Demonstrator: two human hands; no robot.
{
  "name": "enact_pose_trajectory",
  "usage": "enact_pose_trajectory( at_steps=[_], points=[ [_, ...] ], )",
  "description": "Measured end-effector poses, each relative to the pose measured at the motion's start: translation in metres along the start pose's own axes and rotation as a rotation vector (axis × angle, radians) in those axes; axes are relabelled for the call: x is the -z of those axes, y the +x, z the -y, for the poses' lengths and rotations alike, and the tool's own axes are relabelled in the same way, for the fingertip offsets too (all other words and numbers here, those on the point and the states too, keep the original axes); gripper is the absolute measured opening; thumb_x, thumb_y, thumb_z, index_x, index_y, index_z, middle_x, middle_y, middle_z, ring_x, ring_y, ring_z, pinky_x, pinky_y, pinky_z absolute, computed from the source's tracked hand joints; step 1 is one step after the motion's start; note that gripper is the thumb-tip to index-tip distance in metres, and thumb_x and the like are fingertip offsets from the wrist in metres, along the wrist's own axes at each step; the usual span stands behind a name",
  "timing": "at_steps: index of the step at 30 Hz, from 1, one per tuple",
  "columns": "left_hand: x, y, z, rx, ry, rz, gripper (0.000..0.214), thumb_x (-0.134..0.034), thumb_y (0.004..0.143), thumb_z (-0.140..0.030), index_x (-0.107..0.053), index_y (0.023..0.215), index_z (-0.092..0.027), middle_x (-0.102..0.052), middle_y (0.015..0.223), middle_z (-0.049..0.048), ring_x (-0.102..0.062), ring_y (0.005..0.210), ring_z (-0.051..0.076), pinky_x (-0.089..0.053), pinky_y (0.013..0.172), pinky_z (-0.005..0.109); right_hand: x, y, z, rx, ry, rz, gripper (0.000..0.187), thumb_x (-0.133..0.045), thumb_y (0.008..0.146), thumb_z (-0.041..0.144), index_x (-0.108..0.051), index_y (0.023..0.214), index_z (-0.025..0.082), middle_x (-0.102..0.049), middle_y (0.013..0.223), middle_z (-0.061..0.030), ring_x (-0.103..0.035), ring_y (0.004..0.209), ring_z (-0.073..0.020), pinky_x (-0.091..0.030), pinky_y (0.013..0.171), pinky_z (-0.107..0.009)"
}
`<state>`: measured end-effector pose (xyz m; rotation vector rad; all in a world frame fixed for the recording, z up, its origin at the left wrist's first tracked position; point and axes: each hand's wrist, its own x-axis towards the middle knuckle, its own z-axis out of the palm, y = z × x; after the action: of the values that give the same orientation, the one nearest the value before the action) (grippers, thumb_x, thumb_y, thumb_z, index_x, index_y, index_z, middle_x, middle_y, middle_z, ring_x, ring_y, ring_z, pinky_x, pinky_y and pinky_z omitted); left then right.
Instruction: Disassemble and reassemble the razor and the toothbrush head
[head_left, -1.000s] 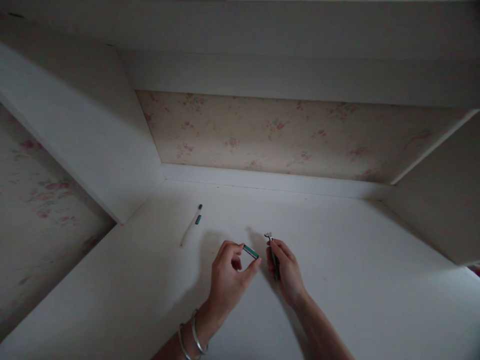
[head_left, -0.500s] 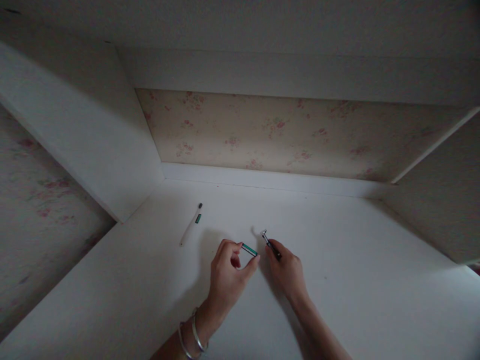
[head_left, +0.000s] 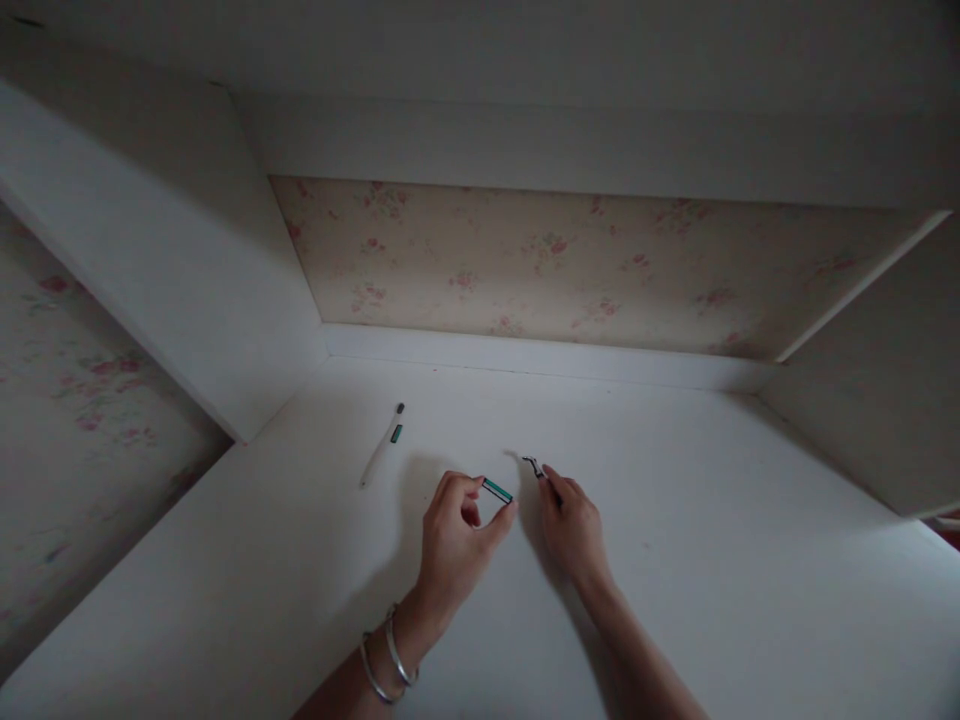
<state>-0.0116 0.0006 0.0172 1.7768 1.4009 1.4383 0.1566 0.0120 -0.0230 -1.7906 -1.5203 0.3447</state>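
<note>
My left hand (head_left: 456,535) pinches a small green and black razor cartridge (head_left: 497,491) by its two ends, between the thumb and a finger. To its right, my right hand (head_left: 576,528) is closed around a dark razor handle (head_left: 556,493). The handle's silvery neck (head_left: 533,465) sticks out past the fingers and points up and left, with no cartridge on it. Handle and cartridge are a short gap apart, both over the white surface.
On the white tabletop (head_left: 697,600), left of my hands, lies a pale toothbrush (head_left: 379,456) with a dark head. Another green cartridge (head_left: 396,434) lies beside it. White panels (head_left: 187,250) enclose the left, right and top, with flowered wallpaper (head_left: 510,260) behind.
My right hand has turned the razor handle, so its neck now shows from another side and tips more to the left. The cartridge in my left hand has risen slightly.
</note>
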Motion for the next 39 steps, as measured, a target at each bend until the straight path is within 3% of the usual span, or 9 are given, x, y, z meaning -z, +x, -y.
enact_pose_trajectory(
  at_steps=[6, 14, 21, 27, 33, 39],
  points=[
    [-0.001, 0.000, 0.000, 0.009, 0.001, 0.016, 0.028, -0.069, 0.073, -0.031, -0.053, 0.093, -0.020, -0.051, 0.081, -0.0021, -0.048, 0.053, 0.007, -0.045, 0.053, 0.022, 0.001, -0.002, 0.001, 0.001, -0.055, 0.020, 0.040, -0.032, 0.094, 0.040, -0.063, 0.111, 0.022, -0.070, 0.101, -0.0094, -0.064, 0.086, -0.0220, -0.044, 0.073, -0.030],
    [0.000, 0.000, 0.001, 0.007, -0.001, 0.030, 0.028, -0.069, 0.074, -0.031, -0.053, 0.094, -0.020, -0.051, 0.082, -0.0015, -0.048, 0.054, 0.007, -0.047, 0.053, 0.022, 0.000, 0.000, 0.001, -0.002, -0.101, 0.003, 0.037, -0.031, 0.094, 0.032, -0.063, 0.107, 0.019, -0.069, 0.099, -0.0102, -0.063, 0.086, -0.0220, -0.043, 0.075, -0.030],
    [0.000, -0.001, 0.002, -0.006, -0.024, 0.038, 0.028, -0.068, 0.074, -0.031, -0.053, 0.095, -0.020, -0.052, 0.083, -0.0008, -0.049, 0.054, 0.007, -0.046, 0.053, 0.022, -0.001, 0.003, -0.001, 0.034, 0.073, -0.057, 0.038, -0.035, 0.093, 0.037, -0.066, 0.102, 0.018, -0.066, 0.103, -0.0119, -0.061, 0.091, -0.0218, -0.046, 0.082, -0.033],
    [0.000, -0.001, 0.002, -0.007, -0.015, 0.034, 0.028, -0.068, 0.074, -0.031, -0.054, 0.096, -0.020, -0.053, 0.083, -0.0013, -0.049, 0.054, 0.007, -0.046, 0.054, 0.022, -0.003, 0.003, -0.001, -0.040, 0.152, -0.027, 0.038, -0.045, 0.087, 0.045, -0.070, 0.097, 0.017, -0.057, 0.108, -0.0124, -0.063, 0.062, -0.0145, -0.051, 0.070, -0.031],
    [0.000, 0.000, 0.002, 0.008, -0.014, 0.049, 0.029, -0.068, 0.074, -0.032, -0.052, 0.096, -0.020, -0.052, 0.084, -0.0013, -0.048, 0.054, 0.007, -0.045, 0.054, 0.022, -0.005, 0.002, -0.004, 0.015, 0.233, 0.001, 0.035, -0.041, 0.088, 0.034, -0.069, 0.099, 0.017, -0.058, 0.106, -0.0128, -0.059, 0.062, -0.0144, -0.050, 0.064, -0.030],
    [0.001, 0.000, 0.000, 0.003, -0.010, 0.051, 0.029, -0.068, 0.075, -0.032, -0.052, 0.095, -0.019, -0.051, 0.084, -0.0008, -0.049, 0.057, 0.008, -0.046, 0.056, 0.023, -0.007, 0.004, -0.008, -0.015, 0.312, 0.032, 0.028, -0.039, 0.081, 0.024, -0.067, 0.076, 0.019, -0.061, 0.104, -0.0085, -0.057, 0.062, -0.0142, -0.048, 0.060, -0.028]
  ],
)
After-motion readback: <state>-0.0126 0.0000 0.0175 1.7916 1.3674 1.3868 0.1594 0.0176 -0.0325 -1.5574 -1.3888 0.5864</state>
